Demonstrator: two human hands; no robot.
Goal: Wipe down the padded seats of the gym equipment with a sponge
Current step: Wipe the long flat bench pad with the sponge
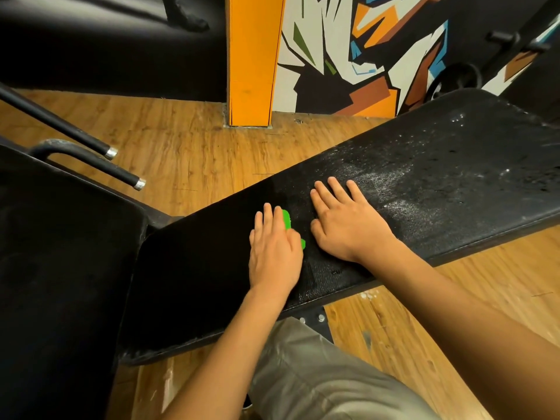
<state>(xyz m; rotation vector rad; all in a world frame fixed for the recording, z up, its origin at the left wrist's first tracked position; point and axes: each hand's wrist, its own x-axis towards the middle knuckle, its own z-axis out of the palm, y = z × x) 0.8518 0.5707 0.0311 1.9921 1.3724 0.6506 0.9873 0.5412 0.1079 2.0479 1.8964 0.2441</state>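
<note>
We see the left hand (274, 253) pressing the green sponge (286, 220) flat onto the black padded seat (197, 256), fingers straight and close together. The sponge lies beneath them, its edge showing beside the index finger. The right hand (345, 227) rests just beside, fingers straight and slightly spread. A whitish film (391, 177) lies beyond its fingertips.

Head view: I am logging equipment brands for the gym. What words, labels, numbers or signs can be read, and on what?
No text can be read anywhere in this view.
The bench pad has white specks only, no label.
The wall mural is abstract shapes, no letters.
The orange pillar and the green sponge are plain.
</note>
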